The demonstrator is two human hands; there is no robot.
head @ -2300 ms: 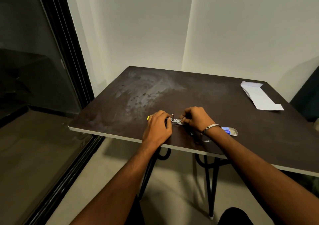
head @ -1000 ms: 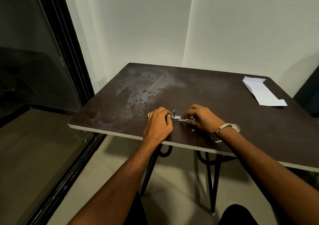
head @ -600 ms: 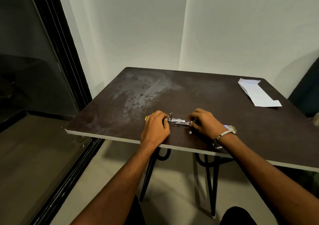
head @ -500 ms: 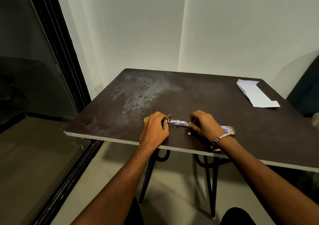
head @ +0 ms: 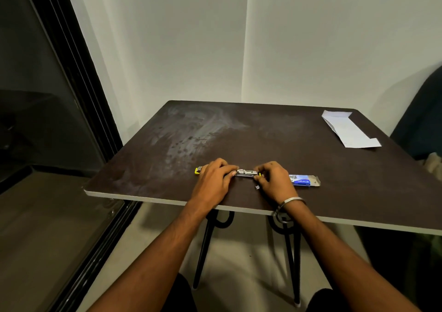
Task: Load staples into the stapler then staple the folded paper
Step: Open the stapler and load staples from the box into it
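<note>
Silver metal of the stapler [head: 246, 173] lying flat on the dark brown table [head: 275, 144], close to the near edge, stretched left to right between both hands; yellow end of it showing just past the left hand [head: 214, 182]; left hand laid over the left part, fingers curled down and pressed on top of the body, fingertips touching the metal near its middle; right hand [head: 272, 180] at the right end, fingers bunched together and pinching the tip of the metal rail; cannot tell if a strip of staples sits inside, too small to see. Small bright bit [head: 257, 187] on the table just below the right fingers, apart from the stapler; not clear what. Blue and white staple box [head: 303, 180] lying flat just right of the right hand, partly hidden behind it, open flap toward the right. Thin metal bangle [head: 290, 201] around the right wrist, above the table edge. White folded paper [head: 346, 131] far at the back right corner, well apart from hands and stapler; nothing between. Pale smears on the table top behind the hands; black hairpin legs [head: 205, 244] under the table; white walls behind; dark glass door on the left.
</note>
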